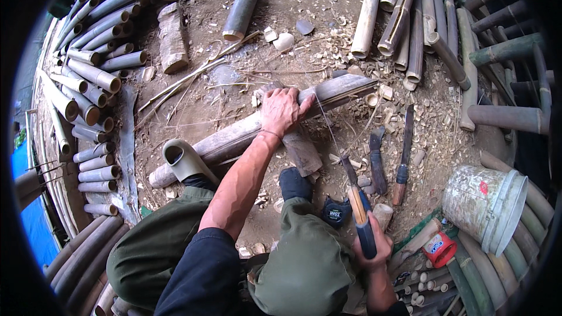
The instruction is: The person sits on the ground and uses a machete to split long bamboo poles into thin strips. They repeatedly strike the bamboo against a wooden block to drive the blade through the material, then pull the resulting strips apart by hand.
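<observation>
A weathered bamboo pole (234,137) lies slantwise across a short piece of log or bamboo (302,152). My left hand (282,109) is clamped over the pole near their crossing, its fingers curled over the top. In my right hand (376,244), low at the right, is the wood-and-black handle of a saw (358,210). Its thin blade, seen almost edge-on, reaches up to the pole just right of my left hand. How deep the blade sits in the pole I cannot tell. My boot (187,161) is beside the pole's near left end.
Two long-bladed knives, one dark (377,161) and one wood-ended (404,155), lie right of the saw. A tape measure (335,212) sits by my foot. A dirty white bucket (477,205) and red tin (439,249) stand right. Bamboo stacks (96,76) line both sides; chips litter the ground.
</observation>
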Available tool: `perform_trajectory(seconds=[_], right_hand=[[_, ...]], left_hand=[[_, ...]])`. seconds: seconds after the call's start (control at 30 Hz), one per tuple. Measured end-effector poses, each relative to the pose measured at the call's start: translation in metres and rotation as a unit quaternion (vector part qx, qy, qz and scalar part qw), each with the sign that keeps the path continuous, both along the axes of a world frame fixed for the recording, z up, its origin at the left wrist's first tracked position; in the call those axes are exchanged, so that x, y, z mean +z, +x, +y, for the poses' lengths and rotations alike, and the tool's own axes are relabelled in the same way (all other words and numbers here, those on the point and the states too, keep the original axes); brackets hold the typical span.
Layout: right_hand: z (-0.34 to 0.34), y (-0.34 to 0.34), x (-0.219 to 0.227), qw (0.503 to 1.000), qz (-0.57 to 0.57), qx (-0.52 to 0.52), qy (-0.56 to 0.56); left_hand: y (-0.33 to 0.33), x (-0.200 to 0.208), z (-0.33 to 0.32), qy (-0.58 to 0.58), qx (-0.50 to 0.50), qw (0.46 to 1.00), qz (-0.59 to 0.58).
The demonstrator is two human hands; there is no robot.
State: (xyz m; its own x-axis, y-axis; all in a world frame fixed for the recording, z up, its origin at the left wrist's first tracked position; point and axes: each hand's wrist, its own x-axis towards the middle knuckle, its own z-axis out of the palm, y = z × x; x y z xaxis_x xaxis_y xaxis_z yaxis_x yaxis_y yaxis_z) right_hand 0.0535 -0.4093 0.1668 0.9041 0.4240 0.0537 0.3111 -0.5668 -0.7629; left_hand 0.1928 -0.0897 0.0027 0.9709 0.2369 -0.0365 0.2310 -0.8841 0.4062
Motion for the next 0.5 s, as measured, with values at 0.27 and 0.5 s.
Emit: perform_trajectory(seconds=[0.27,0.5], right_hand=[[0.018,0.017,-0.037,0.999,0.028,-0.017,-0.012],[0.005,0.001,-0.048,0.996,-0.024,-0.026,-0.078]], left_hand=[[0.001,-0.001,-0.001,-0.009,0.003,1.0,-0.011],[0.007,-0.001,0.006,0.006,0.002,1.0,-0.031]])
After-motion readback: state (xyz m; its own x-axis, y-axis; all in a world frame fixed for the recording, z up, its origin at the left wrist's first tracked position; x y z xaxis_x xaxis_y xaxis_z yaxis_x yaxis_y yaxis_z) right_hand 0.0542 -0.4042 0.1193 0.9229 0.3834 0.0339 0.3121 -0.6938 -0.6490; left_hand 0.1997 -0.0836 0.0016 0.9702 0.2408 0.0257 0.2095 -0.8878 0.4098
